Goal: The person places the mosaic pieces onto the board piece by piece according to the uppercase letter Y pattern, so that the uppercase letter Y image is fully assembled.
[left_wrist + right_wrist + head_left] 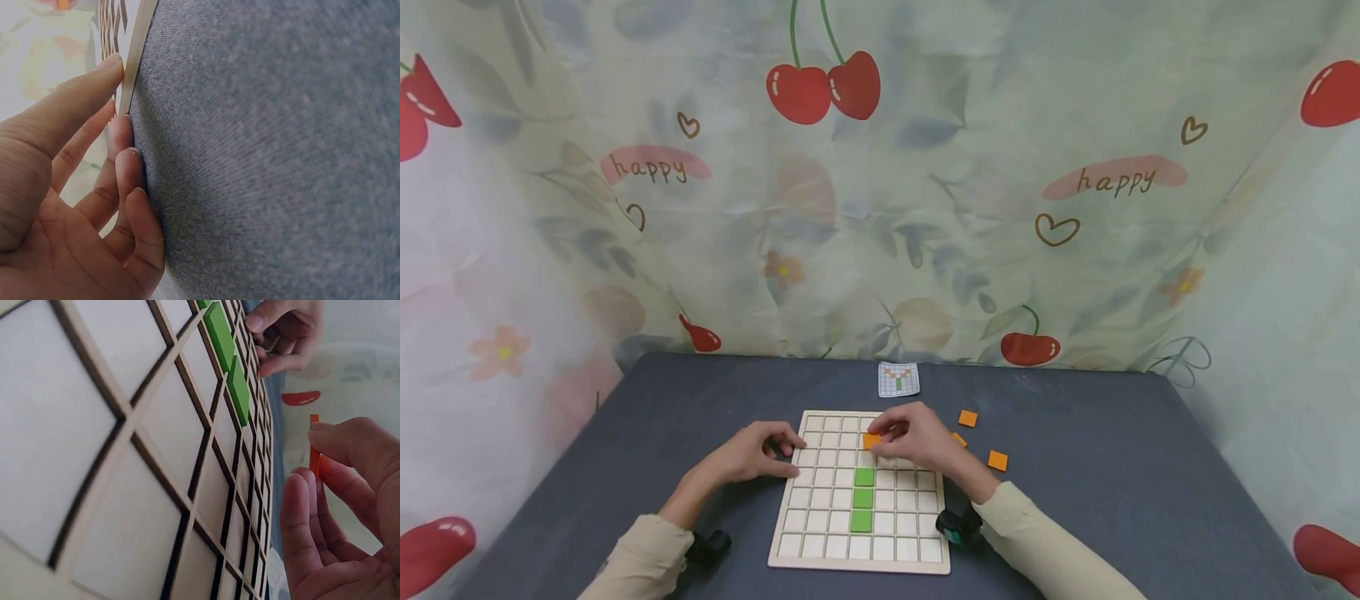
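A pale wooden grid board (pixel 859 570) lies on the table, its cells white inside. Three green square tiles (pixel 862 498) fill a column of cells near its middle. My right hand (pixel 921 437) pinches an orange square tile (pixel 314 444) between thumb and fingertips, over the upper part of the board; the right wrist view shows the tile edge-on, off the grid. At the board's left edge rests my left hand (pixel 756 452), thumb and fingertips spread along the rim, as the left wrist view (pixel 128 94) also shows.
Two loose orange tiles, one farther back (pixel 967 418) and one nearer (pixel 997 460), lie right of the board. A third orange tile (pixel 959 439) is partly hidden by my right hand. A pattern card (pixel 898 380) lies behind the board. A printed curtain (pixel 880 208) hangs behind the table.
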Demonstrator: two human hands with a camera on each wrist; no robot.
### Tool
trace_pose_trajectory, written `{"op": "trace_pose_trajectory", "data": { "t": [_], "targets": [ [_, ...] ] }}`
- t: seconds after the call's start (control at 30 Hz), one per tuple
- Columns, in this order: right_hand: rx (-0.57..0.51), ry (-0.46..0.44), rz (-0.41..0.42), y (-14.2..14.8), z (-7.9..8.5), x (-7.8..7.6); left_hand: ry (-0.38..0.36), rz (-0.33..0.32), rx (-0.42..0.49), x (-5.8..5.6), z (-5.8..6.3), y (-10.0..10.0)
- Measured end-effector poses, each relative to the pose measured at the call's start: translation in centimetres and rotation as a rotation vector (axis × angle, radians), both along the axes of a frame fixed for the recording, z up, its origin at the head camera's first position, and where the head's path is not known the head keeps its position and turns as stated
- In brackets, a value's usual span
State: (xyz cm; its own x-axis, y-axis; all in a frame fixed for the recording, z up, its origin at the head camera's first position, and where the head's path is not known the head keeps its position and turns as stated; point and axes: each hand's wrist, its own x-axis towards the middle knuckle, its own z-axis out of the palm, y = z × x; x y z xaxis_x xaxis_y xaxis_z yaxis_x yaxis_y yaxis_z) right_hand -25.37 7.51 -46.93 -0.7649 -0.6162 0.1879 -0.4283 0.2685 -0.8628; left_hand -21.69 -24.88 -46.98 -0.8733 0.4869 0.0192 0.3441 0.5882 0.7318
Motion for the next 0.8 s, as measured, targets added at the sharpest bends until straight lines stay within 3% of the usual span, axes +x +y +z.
{"op": "trace_pose_trajectory", "data": {
  "t": [0.8],
  "targets": [
    [0.040, -0.060, -0.010, -3.6, -0.4, -1.3, -0.006, 0.015, -0.031, -0.3, -0.2, 0.0]
  ]
}}
